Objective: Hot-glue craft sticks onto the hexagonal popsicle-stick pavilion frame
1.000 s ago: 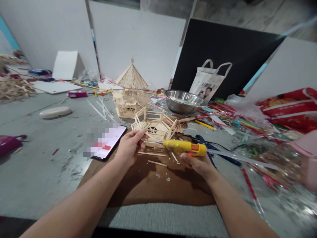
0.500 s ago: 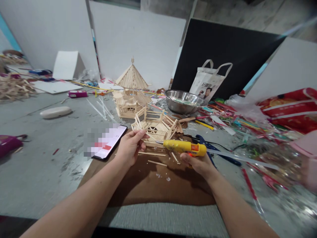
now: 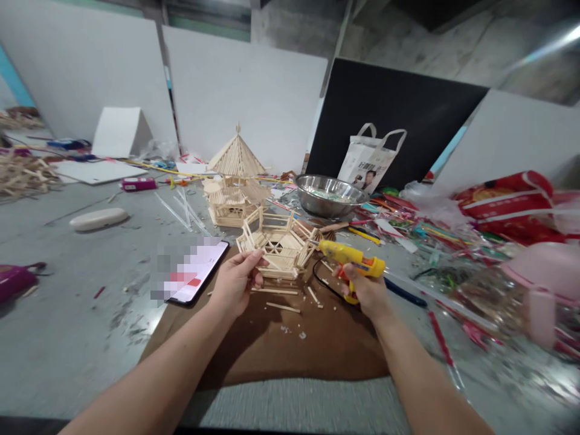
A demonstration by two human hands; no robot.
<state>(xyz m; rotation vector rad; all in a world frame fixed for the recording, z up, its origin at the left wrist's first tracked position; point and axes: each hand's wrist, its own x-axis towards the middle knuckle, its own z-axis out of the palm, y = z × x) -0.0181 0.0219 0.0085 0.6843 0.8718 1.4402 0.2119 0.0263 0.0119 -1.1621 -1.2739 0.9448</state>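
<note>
My right hand (image 3: 362, 287) is wrapped round the handle of a yellow hot glue gun (image 3: 348, 257), with a clear glue stick (image 3: 421, 287) trailing from its back. The nozzle points left, close to the right side of a small wooden-stick frame (image 3: 294, 257) with a railing and a many-sided floor. At the front left of this frame, my left hand (image 3: 240, 275) is closed, thumb and fingertips pinching a thin wooden stick (image 3: 272, 262). Whether that stick touches the frame I cannot tell. Loose wooden sticks (image 3: 283, 307) lie on the brown mat (image 3: 299, 359) below.
Behind the frame stands a wooden-stick pavilion (image 3: 236, 181) with a pointed roof. A phone (image 3: 199, 272) lies left of my hand. Farther back are a steel bowl (image 3: 330, 205) and a white bag (image 3: 367, 160). Coloured scraps and plastic (image 3: 408, 223) cover the right side.
The glue gun has swung right and tilted, its nozzle moving from near my left fingertips to the frame's right side. My left hand keeps its pinch; the whole view has shifted slightly.
</note>
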